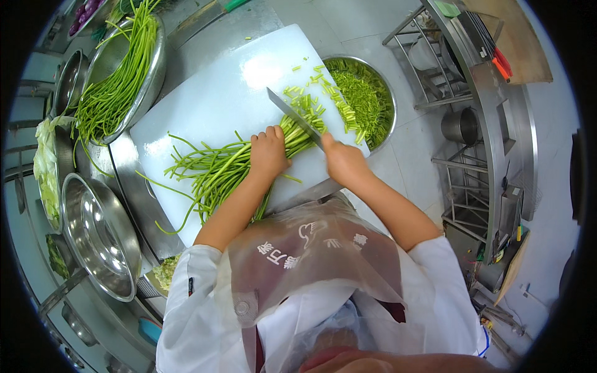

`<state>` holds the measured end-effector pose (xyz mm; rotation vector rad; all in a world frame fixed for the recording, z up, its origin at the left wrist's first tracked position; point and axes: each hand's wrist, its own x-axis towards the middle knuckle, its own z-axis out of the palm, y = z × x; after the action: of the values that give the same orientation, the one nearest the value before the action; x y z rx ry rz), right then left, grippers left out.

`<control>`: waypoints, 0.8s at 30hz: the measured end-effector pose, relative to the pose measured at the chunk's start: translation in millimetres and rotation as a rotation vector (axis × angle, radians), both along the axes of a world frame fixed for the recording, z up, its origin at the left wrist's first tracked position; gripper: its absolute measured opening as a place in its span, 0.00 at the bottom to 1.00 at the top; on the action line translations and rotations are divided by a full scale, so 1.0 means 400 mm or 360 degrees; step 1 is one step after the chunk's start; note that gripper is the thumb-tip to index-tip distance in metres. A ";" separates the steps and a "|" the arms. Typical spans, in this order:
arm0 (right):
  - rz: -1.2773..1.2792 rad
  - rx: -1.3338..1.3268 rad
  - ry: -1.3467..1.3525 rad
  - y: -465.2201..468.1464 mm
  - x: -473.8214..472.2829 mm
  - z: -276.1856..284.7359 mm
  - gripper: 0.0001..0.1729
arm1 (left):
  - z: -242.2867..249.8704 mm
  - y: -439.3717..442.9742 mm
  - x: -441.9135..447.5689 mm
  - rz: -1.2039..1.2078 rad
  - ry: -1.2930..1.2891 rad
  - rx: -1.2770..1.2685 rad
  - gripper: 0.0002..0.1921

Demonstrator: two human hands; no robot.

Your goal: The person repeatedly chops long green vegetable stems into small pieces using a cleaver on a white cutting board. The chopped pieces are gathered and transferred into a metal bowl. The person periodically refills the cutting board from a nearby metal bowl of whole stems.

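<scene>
My left hand presses a bundle of long green stalks, which look like garlic scapes, against a white cutting board. In my right hand is the handle of a kitchen knife, its blade lying across the bundle's cut end just right of my left fingers. Short cut pieces are scattered along the board's right edge. Beside that edge and lower down, a metal bowl holds many more chopped green pieces. The stalks' loose ends spread toward the board's lower left.
A steel bowl of uncut stalks stands at the upper left, near a cleaver. Below it is a shiny wide bowl beside leafy cabbage. Across the floor at right, a steel table bears red-handled knives.
</scene>
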<state>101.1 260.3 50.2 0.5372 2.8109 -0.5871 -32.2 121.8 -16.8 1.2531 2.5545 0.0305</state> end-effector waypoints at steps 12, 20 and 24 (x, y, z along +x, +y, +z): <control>-0.0044 0.0020 0.0033 0.023 0.038 0.093 0.14 | -0.009 -0.009 0.002 0.0083 -0.0044 0.0054 0.34; 0.0002 -0.0052 0.0126 -0.049 -0.058 -0.046 0.10 | -0.014 -0.005 0.008 0.0063 0.0020 0.0083 0.36; -0.0027 -0.0053 0.0215 -0.023 -0.127 -0.089 0.13 | -0.016 -0.009 0.009 0.0062 0.0046 0.0064 0.36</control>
<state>50.3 251.1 14.8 0.5346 2.9193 -0.6974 -28.7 118.4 -23.3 1.2265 2.6156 0.0725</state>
